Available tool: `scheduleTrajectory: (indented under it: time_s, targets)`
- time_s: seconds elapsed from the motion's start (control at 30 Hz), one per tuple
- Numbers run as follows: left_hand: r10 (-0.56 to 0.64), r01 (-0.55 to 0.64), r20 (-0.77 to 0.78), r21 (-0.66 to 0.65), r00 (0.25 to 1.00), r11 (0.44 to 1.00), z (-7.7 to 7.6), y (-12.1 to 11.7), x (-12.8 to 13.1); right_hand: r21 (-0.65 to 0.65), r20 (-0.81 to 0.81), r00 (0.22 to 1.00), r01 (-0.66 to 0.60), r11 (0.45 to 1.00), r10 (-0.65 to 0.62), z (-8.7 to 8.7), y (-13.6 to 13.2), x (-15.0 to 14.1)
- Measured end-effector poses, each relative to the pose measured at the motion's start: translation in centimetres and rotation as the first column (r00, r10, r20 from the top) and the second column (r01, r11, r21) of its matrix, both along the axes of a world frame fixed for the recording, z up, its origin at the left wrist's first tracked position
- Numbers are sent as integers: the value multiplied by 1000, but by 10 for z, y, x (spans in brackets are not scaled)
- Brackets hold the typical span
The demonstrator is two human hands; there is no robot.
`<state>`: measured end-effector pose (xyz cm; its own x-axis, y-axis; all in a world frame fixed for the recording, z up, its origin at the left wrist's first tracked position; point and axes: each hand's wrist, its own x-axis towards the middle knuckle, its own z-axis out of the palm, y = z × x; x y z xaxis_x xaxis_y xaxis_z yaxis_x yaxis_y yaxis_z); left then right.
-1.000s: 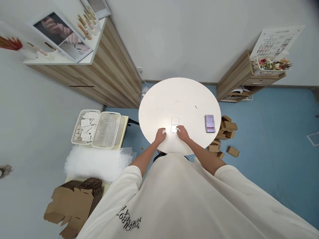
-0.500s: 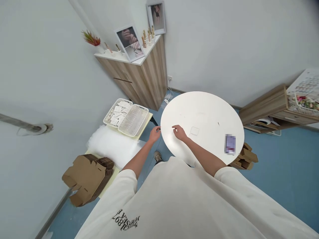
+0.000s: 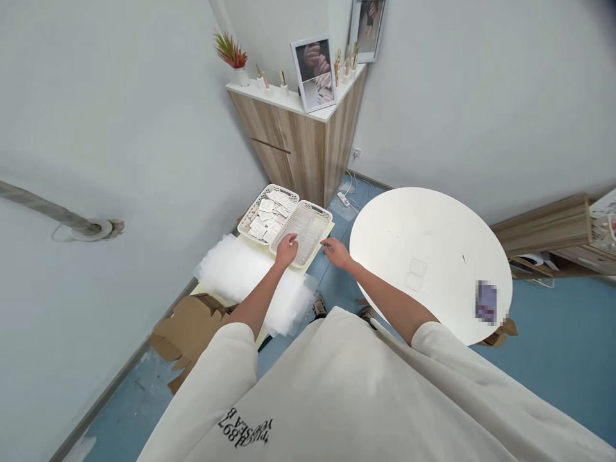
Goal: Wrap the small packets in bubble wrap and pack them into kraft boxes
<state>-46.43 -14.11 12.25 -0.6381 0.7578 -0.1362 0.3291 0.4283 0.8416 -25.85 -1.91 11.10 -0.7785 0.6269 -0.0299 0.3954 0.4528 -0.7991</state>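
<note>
The white basket (image 3: 318, 209) of clear plastic pieces (image 3: 305, 230) is what both hands are nearest to; I see it at the far right corner of the yellow table (image 3: 209, 290).

Closest to me is the soft cream shirt (image 3: 327, 385), black lettering printed on its front. Flat brown cardboard blanks (image 3: 192, 324) with notched edges lie at the yellow table's near end. Beyond them, cloudy plastic film (image 3: 250, 282) is heaped in thin sheets, overhanging the right edge.

My left hand (image 3: 287, 250) is over the basket's near part, fingers half bent and parted from the thumb, with nothing I can see between them; I can't tell whether it touches the plastic. My right hand (image 3: 337, 252) is just beside the basket's right edge, loosely curled, a little open and seemingly bare.

A second basket (image 3: 253, 235), its wall perforated too, adjoins on the left, filled with flat white packets (image 3: 267, 217). On the smooth round table (image 3: 433, 218), a clear case (image 3: 416, 274) with rounded corners lies toward the near edge. Farther off stands a wood-grained cabinet (image 3: 293, 151).
</note>
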Motion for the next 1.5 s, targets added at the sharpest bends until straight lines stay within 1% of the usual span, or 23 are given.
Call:
scheduleTrajectory:
  time_s: [0.17, 0.27, 0.43, 0.53, 0.63, 0.73, 0.8, 0.93, 1.07, 1.27, 1.4, 1.5]
  targets:
    - [39, -39, 18, -21, 999, 999, -8, 18, -57, -20, 38, 999, -2, 1000, 3, 5, -3, -36]
    - [65, -62, 34, -87, 997, 994, -17, 36, -85, -37, 64, 998, -2, 999, 4, 7, -1, -52]
    - [100, -107, -51, -165, 994, 980, -37, 69, -123, -54, 83, 997, 2, 999, 3, 11, 3, -69]
    - [110, -121, -67, -204, 992, 971, -49, 84, -138, -67, 80, 997, 4, 998, 1, 13, 6, -76]
    - [88, -97, -48, -239, 995, 966, -59, 96, -148, -83, 82, 997, 10, 996, -3, 13, 10, -78]
    - [76, -87, -51, -258, 996, 962, -65, 104, -151, -95, 97, 995, 18, 995, -9, 12, 12, -78]
    - [78, -87, -44, -245, 996, 966, -65, 107, -151, -103, 104, 994, 26, 994, -15, 12, 13, -77]
    - [89, -87, 3, -187, 996, 979, -56, 102, -147, -107, 110, 993, 47, 993, -35, 16, 13, -80]
    - [105, -104, 3, -153, 994, 983, -41, 86, -141, -111, 93, 995, 39, 993, -29, 18, 10, -85]
    - [148, -155, -79, -97, 986, 983, -16, 46, -137, -105, 28, 1000, 7, 994, -4, 7, 3, -98]
    - [150, -153, -101, -25, 984, 988, 4, 16, -129, -84, -29, 1000, -15, 996, 12, 4, -6, -121]
    - [149, -149, -81, 16, 985, 989, 18, -2, -114, -49, -93, 996, -16, 999, 11, 6, -12, -140]
